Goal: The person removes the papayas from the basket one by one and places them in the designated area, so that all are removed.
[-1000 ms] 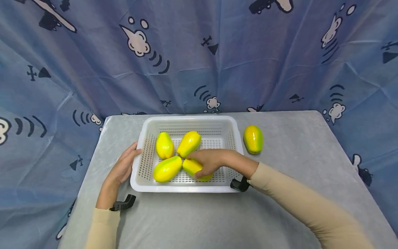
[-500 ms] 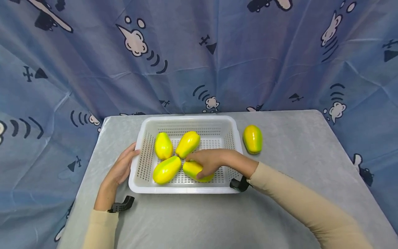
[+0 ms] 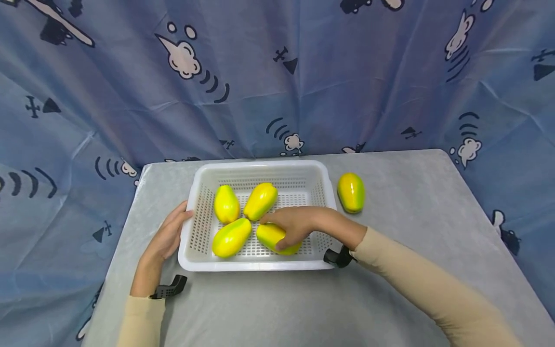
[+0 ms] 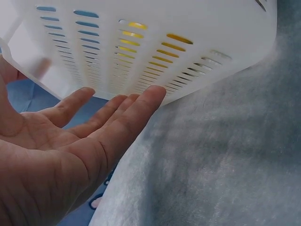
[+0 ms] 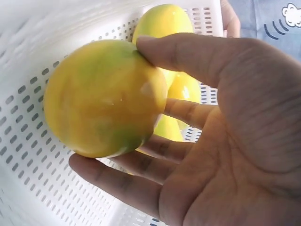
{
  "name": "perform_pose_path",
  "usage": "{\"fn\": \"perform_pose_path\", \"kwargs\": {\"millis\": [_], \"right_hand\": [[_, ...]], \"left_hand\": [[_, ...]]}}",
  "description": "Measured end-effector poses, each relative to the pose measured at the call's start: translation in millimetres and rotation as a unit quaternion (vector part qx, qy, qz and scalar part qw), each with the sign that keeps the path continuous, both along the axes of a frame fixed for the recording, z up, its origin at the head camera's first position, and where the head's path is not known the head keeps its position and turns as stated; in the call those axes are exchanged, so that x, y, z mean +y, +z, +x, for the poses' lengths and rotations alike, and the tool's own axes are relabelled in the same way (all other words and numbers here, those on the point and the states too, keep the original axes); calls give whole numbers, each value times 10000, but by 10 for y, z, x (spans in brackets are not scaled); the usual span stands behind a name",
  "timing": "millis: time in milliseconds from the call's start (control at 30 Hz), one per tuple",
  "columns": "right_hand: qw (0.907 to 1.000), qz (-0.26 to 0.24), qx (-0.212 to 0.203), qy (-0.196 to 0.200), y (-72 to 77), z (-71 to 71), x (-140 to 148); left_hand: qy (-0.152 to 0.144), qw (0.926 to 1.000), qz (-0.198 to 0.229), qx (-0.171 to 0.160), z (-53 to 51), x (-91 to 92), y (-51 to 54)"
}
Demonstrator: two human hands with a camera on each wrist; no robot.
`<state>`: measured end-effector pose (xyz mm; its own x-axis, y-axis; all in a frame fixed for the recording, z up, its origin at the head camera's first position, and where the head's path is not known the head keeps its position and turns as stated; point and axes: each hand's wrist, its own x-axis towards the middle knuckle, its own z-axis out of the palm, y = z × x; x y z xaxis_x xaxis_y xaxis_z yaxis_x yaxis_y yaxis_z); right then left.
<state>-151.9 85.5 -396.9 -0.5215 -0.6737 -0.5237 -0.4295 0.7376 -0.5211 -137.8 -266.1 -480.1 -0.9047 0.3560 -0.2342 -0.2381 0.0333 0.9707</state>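
Note:
In the head view a white perforated plastic basket (image 3: 260, 265) holds several yellow-green papayas. My right hand (image 3: 296, 222) reaches in from the right and grips the front right papaya (image 3: 270, 234). The right wrist view shows its thumb on one side of that papaya (image 5: 106, 99) and the fingers around the other. Beside it lie the front left papaya (image 3: 231, 238), the back left papaya (image 3: 227, 204) and the back middle papaya (image 3: 260, 201). My left hand (image 3: 170, 233) holds the basket's left side, thumb over the rim, fingers along the outer wall (image 4: 127, 56).
One more papaya (image 3: 351, 193) lies on the grey table (image 3: 412, 202), right of the basket. Behind the table hangs a blue patterned curtain (image 3: 243, 96). Each wrist carries a black camera mount, the left one (image 3: 170, 287) near the basket's front left corner.
The view has shifted slightly. Against the basket, my right hand and its papaya have moved a little to the right. My left hand stays at the rim.

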Motion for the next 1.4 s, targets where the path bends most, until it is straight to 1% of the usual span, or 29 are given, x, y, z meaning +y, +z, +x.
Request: {"fn": "perform_pose_path", "kwargs": {"millis": [267,600,867,1033,1200,1400], "right_hand": [[9985,-527,105,-57,12,69,48],[9964,-766,335,-136,29,114,128],[9940,-901,484,-386,43,139,205],[9915,-1040,639,-441,48,139,251],[9886,-1194,736,-545,99,140,295],[9854,-1330,879,-601,160,181,316]], "left_hand": [[-59,9999,-102,18,30,-3,-26],[37,10000,-27,-63,59,-18,-17],[1,10000,-9,-52,44,-8,-8],[35,10000,-52,-42,23,-5,2],[-7,10000,-71,-10,-4,-14,18],[-24,10000,3,16,-2,-4,3]]}}
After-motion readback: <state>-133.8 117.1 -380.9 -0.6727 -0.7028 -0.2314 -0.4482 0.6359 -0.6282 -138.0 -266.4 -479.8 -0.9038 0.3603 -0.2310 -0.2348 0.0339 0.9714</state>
